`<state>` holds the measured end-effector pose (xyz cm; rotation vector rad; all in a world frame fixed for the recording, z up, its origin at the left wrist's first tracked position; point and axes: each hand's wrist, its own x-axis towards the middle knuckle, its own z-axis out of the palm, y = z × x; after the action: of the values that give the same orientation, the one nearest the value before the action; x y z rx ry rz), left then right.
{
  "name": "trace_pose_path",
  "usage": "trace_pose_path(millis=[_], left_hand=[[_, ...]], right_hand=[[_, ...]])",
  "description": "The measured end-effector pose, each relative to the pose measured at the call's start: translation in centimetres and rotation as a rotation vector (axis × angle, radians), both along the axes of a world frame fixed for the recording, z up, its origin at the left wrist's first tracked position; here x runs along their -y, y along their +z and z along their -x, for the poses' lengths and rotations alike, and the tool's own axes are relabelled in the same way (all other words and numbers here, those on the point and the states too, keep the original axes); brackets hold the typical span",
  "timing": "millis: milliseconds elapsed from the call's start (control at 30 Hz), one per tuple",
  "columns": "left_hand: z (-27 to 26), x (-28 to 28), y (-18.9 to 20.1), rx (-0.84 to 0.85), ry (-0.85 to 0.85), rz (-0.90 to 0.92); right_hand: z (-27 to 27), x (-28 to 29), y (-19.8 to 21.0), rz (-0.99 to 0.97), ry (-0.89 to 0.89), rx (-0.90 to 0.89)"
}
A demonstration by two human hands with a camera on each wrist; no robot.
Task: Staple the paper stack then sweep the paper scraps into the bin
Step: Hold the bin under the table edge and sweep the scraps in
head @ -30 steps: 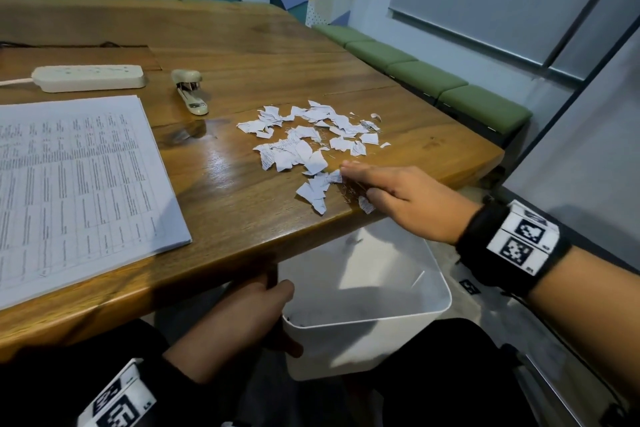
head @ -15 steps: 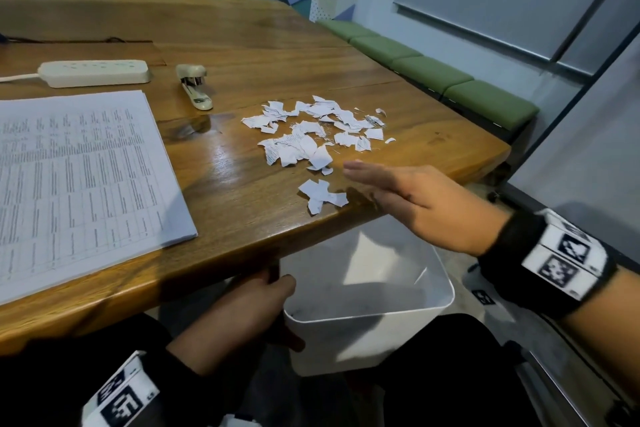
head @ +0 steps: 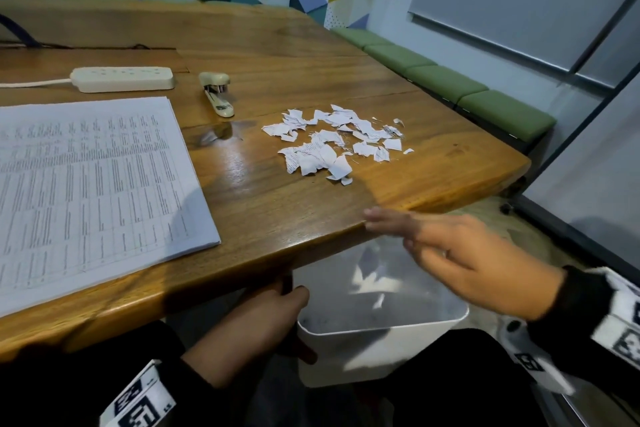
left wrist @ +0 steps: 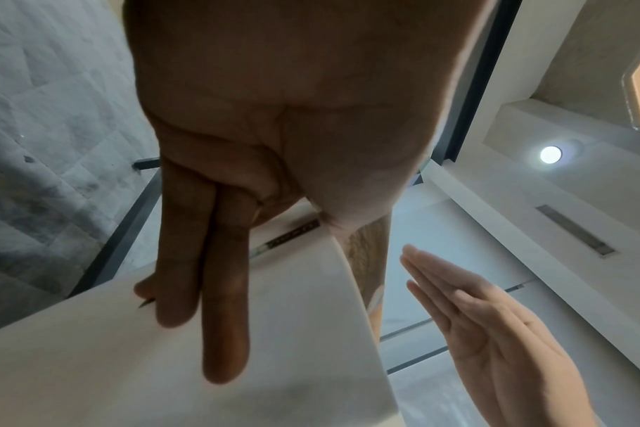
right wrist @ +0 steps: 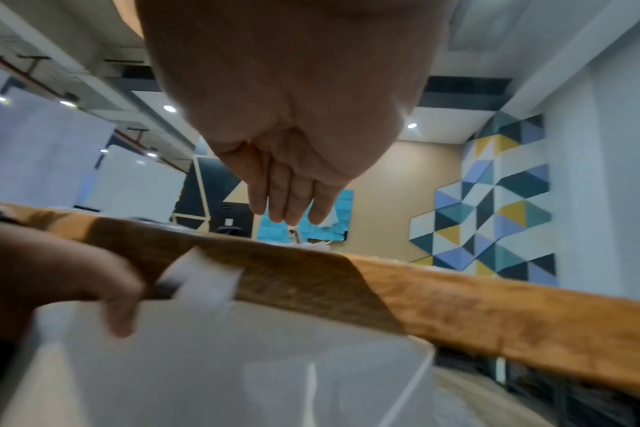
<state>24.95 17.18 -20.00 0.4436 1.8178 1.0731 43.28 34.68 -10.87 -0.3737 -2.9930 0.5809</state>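
I counted one stapler (head: 217, 94), one power strip (head: 123, 79), one stack of printed paper (head: 86, 191) and one white bin (head: 381, 326). The paper scraps (head: 332, 142) lay in one loose heap, too many and too overlapped for me to number. One scrap (right wrist: 205, 281) was falling at the bin's mouth. Two hands showed, and three green cushions (head: 446, 81).

Office: printed paperwork (head: 86, 184), stapler (head: 217, 94)
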Motion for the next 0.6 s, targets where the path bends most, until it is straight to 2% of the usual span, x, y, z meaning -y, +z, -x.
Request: trace_pose_path(millis=[167,300,433,600], left_hand=[[-0.3,-0.6,0.3,0.024,0.055,-0.010],[-0.2,-0.8,0.3,0.110,0.129,0.009],[-0.2,-0.9,0.7,0.109,0.143,0.015],[0.0,-1.0,0.6,0.124,0.185,-0.028]], right_hand=[[3.4,-8.3,1.3,-0.045,-0.313,-0.083],[7.1,-15.1,1.0,-0.102,-0.510,0.107],[10.1,-17.1,1.5,-0.141,-0.535,0.191],[9.0,-14.1,1.5,-0.148,-0.457,0.222]])
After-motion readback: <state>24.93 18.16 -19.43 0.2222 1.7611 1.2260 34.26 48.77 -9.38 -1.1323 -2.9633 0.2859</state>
